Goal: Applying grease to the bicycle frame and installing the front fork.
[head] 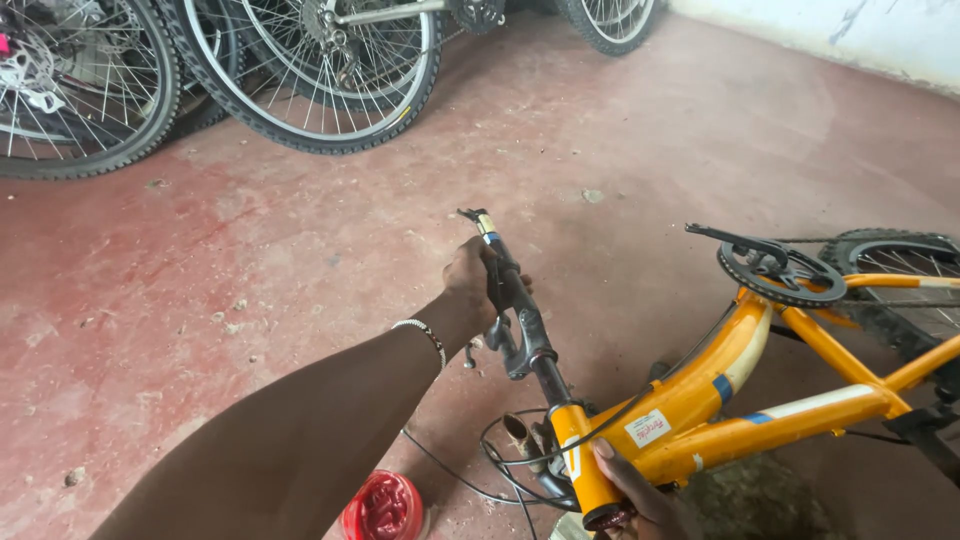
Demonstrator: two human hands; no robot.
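Orange bicycle frame (760, 410) under right hand (640, 500)'s grip, left hand (475, 285) clasping fork (515, 300).

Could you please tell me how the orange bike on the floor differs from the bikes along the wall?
The orange bike lies tipped on the red floor, held by the left hand at its fork and the right hand at its frame; the bikes by the wall stand untouched. Its fork carries no wheel; theirs show wheels. Both have spoked wheels with knobby tyres.

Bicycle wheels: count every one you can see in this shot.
4. One wheel at top left, one right of it, one cut off at the top edge, and the orange bike's wheel at far right. Others may lie outside the frame.
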